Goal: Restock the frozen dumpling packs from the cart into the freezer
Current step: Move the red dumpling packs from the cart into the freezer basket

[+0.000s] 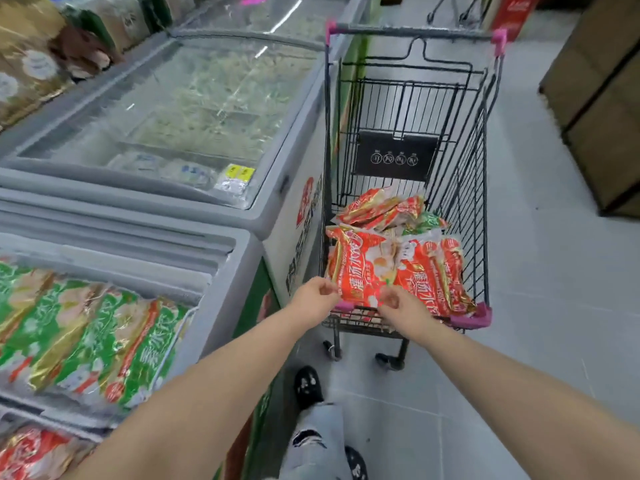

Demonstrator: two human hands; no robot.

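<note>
A black wire shopping cart [478, 209] with pink corner caps stands ahead of me, holding several red frozen dumpling packs. The nearest red pack [360, 265] leans against the cart's near end. My left hand [317, 299] pinches its lower left edge and my right hand [398, 306] grips its lower right edge. A second red pack [433, 271] lies beside it. To my left the open freezer [221, 271] holds green dumpling packs [86, 337] and a red pack [34, 452] at the bottom corner.
A second chest freezer [173, 109] with a closed glass lid stands further along on the left, tight against the cart. Cardboard boxes [599, 109] are stacked at the right. Grey tiled floor [536, 306] runs between them. My leg and black shoe [308, 386] are below.
</note>
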